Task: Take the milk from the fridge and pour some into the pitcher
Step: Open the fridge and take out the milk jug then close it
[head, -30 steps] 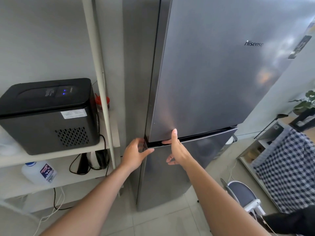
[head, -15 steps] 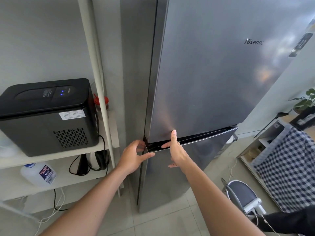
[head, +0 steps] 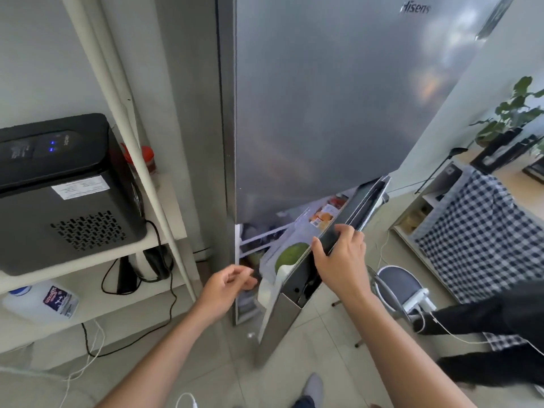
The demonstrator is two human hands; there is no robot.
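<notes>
The steel fridge (head: 323,113) stands in front of me with its lower door (head: 282,328) swung partly open. My right hand (head: 341,260) grips the top edge of that door. My left hand (head: 226,285) hovers by the opening with loosely curled fingers, holding nothing. Inside the gap I see shelves, a round green fruit (head: 291,254), a carton with an orange picture (head: 322,217) and a white container (head: 266,290) in the door rack. I cannot tell which item is the milk. No pitcher is in view.
A white shelf unit (head: 164,201) at left carries a black appliance (head: 59,187), a kettle and a blue-capped plastic jug (head: 41,298), with cables hanging down. At right are a stool (head: 400,284), a checkered cloth (head: 482,237) and a person's dark sleeve (head: 485,319).
The lower fridge door has swung open, pulled by my right hand. My left hand has come off the door's edge. The view has moved closer and lower.
</notes>
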